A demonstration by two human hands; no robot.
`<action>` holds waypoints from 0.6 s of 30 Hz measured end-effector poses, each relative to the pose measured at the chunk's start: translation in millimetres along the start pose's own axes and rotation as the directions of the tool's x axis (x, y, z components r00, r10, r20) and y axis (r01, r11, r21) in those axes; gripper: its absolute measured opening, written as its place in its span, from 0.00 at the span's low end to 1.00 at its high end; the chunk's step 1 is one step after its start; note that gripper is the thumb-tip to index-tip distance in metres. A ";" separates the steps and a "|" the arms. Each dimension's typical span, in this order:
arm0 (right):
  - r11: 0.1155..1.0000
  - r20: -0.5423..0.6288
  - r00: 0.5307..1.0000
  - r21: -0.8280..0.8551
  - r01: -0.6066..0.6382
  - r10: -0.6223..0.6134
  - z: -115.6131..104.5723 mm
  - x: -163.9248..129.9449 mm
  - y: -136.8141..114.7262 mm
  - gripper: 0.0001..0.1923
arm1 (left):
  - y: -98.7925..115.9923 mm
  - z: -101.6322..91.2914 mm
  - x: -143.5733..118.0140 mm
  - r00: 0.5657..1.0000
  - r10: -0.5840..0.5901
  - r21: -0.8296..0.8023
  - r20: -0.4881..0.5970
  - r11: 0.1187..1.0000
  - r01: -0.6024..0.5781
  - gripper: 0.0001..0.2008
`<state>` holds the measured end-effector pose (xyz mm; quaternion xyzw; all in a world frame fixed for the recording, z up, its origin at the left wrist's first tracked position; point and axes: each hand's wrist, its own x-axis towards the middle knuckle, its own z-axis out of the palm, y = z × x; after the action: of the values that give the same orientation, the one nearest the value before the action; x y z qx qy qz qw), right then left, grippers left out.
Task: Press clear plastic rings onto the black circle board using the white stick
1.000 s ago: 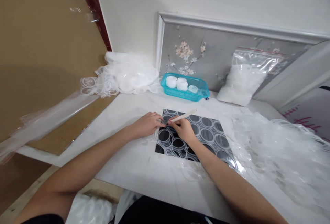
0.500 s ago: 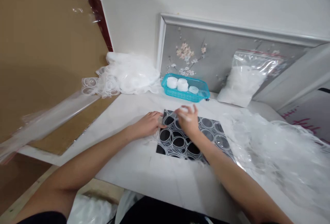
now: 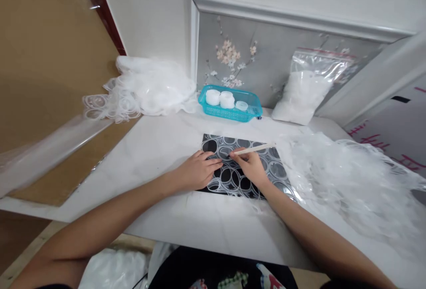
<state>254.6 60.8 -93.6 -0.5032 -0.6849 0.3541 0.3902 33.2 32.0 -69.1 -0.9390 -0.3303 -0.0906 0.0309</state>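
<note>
A black mat [image 3: 213, 146] lies on the white table [image 3: 159, 147], covered by a clear sheet of linked rings [image 3: 233, 140]. My left hand [image 3: 196, 171] rests flat on the sheet's left part, fingers pressing the rings. My right hand [image 3: 251, 167] pinches a thin pale stick [image 3: 254, 149], its tip touching the rings just right of my left fingertips.
A teal basket [image 3: 248, 113] holding white round tubs stands behind the mat. A heap of white ring sheets [image 3: 149, 89] lies at the back left, another pile [image 3: 346, 178] at the right. A zip bag of white material [image 3: 306, 91] leans on a framed panel [image 3: 266, 49].
My right hand lifted off the sheet, then came back down with the stick to the rings. The head view shifted, so the mat now sits closer and lower.
</note>
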 end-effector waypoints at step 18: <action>0.941 0.042 0.977 -0.264 0.213 -0.209 4.7 -4.5 -1.0 0.10 | -0.7 0.0 0.6 0.996 0.015 -0.044 0.087 0.999 -0.011 0.21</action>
<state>250.8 55.8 -95.6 -0.4725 -0.7789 0.2182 0.3500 33.2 32.9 -68.9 -0.9447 -0.3230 -0.0564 -0.0035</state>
